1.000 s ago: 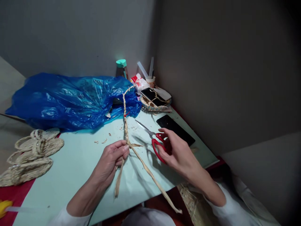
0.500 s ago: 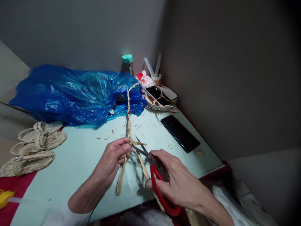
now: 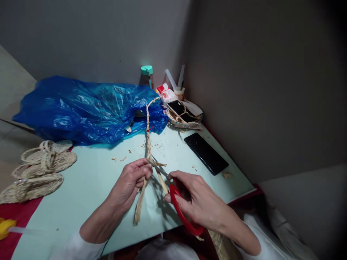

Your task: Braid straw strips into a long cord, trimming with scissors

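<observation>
A braided straw cord [image 3: 148, 139] runs from the back of the table toward me, with a bit of red tied round it. My left hand [image 3: 135, 177] pinches its near end, where loose flat strands [image 3: 139, 207] hang down. In my right hand [image 3: 199, 198] is a pair of scissors [image 3: 187, 220] with red handles. Their blades reach left to the cord's end, right beside my left fingertips, around a short strand that sticks out to the right. Another strand slants down toward my right thumb.
A blue plastic bag [image 3: 81, 112] lies along the back. Woven straw sandals [image 3: 46, 169] are at left, a black phone [image 3: 206, 153] at right. Behind stand a basket [image 3: 184, 124] holding another phone and a teal-lidded bottle [image 3: 146, 74]. Straw scraps dot the table [image 3: 89, 180].
The scissor blades have closed partway, and my right hand has moved slightly left and up with them. My left hand stays on the cord's end.
</observation>
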Demonstrator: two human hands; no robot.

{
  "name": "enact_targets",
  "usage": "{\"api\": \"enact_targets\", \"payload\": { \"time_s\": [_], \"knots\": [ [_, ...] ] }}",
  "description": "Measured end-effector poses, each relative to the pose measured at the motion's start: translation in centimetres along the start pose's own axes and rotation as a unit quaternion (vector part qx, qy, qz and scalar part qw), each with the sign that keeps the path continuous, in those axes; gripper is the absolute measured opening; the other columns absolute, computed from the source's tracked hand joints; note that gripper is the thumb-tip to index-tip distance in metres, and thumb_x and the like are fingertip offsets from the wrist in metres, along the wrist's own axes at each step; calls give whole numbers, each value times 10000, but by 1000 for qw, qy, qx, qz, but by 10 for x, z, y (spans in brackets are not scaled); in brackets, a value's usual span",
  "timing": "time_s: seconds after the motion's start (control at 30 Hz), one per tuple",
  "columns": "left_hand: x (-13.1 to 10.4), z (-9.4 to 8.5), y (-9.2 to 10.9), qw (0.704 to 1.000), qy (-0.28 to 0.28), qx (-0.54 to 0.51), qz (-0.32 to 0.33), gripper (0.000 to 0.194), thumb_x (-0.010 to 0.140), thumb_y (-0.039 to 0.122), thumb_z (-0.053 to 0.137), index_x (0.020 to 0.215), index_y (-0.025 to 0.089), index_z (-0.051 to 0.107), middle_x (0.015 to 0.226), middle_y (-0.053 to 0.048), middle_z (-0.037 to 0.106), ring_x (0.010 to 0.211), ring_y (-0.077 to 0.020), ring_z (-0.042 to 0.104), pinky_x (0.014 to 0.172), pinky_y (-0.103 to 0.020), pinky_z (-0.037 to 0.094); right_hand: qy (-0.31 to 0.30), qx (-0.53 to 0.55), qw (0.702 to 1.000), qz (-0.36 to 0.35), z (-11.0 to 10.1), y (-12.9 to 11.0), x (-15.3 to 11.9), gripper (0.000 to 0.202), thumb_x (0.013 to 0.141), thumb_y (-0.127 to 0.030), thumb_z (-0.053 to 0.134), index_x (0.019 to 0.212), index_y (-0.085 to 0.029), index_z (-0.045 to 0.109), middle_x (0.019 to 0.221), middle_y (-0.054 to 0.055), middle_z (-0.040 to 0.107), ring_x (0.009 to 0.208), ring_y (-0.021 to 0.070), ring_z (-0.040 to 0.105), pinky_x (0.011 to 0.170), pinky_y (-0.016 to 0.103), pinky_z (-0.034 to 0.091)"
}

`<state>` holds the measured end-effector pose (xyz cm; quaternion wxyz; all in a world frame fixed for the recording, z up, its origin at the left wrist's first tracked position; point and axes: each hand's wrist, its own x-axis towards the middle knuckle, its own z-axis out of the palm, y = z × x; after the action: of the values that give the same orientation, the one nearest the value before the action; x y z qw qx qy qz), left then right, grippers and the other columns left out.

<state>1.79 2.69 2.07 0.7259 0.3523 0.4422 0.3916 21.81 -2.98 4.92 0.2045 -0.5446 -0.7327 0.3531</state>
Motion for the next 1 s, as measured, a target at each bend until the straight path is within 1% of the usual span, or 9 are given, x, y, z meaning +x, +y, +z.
{"api": "enact_targets", "payload": {
  "time_s": [0.23, 0.33, 0.43, 0.53, 0.7, 0.8, 0.87, 0.93, 1.0],
  "knots": [
    [-1, -1, -2, 1000, -10, -3, -7, 127, 763, 227, 694, 823, 126, 646, 587, 45, 461, 465, -22, 173, 415, -156, 108, -1, -20, 1000, -12, 11, -3, 9, 104, 886, -209, 465, 902, -188, 565, 765, 21, 626, 637, 136, 531, 641, 248, 384],
    [0, 0, -4, 1000, -11, -16, -18, 137, 758, 221, 711, 830, 128, 641, 605, 43, 473, 469, -15, 183, 416, -149, 101, -15, -26, 1000, -2, 13, 2, 3, 140, 919, -229, 421, 886, -186, 550, 748, 29, 629, 625, 140, 549, 627, 247, 379],
    [0, 1, -4, 999, -9, -23, -22, 146, 741, 219, 724, 791, 126, 623, 587, 45, 476, 462, -12, 180, 412, -149, 89, -22, -46, 999, 1, 4, 8, -1, 214, 961, -284, 372, 894, -186, 550, 734, 37, 629, 626, 148, 563, 612, 250, 369],
    [-1, 1, -3, 1000, 1, -13, -20, 162, 728, 224, 731, 776, 129, 610, 580, 45, 486, 456, -11, 189, 413, -153, 88, 18, -146, 989, 24, -10, 16, 7, 194, 951, -272, 397, 932, -164, 557, 773, 64, 634, 666, 169, 581, 614, 265, 355],
    [-5, 3, -2, 998, 31, 44, -22, 202, 744, 290, 708, 844, 131, 632, 558, 53, 460, 437, -18, 191, 412, -179, 66, 65, -353, 931, 61, -22, 30, 39, 180, 935, -267, 460, 989, -119, 548, 864, 106, 620, 686, 191, 560, 594, 296, 316],
    [-5, 4, -2, 995, 34, 85, -28, 262, 775, 326, 667, 944, 126, 652, 544, 64, 423, 440, -30, 183, 424, -191, 67, 93, -417, 903, 40, -19, 32, 51, 181, 943, -246, 457, 982, -108, 566, 886, 133, 610, 793, 231, 549, 664, 324, 345],
    [-4, 4, -3, 993, 32, 116, -16, 240, 786, 341, 648, 895, 128, 644, 545, 63, 410, 449, -40, 208, 432, -198, 90, 125, -432, 893, 14, -13, 29, 54, 192, 947, -258, 455, 976, -113, 578, 921, 146, 606, 854, 253, 532, 718, 350, 358],
    [-3, 3, -4, 988, 29, 148, 8, 209, 794, 347, 632, 781, 140, 603, 546, 60, 402, 464, -51, 240, 441, -205, 124, 130, -418, 899, -25, -4, 22, 57, 196, 947, -279, 462, 984, -128, 583, 957, 141, 605, 879, 254, 522, 754, 361, 367],
    [-2, 2, -5, 984, 25, 175, 27, 225, 806, 343, 614, 704, 155, 545, 541, 60, 394, 476, -60, 259, 452, -214, 151, 92, -397, 910, -72, 6, 16, 59, 131, 930, -212, 481, 964, -142, 587, 956, 120, 608, 879, 239, 525, 763, 348, 375]
  ]
}}
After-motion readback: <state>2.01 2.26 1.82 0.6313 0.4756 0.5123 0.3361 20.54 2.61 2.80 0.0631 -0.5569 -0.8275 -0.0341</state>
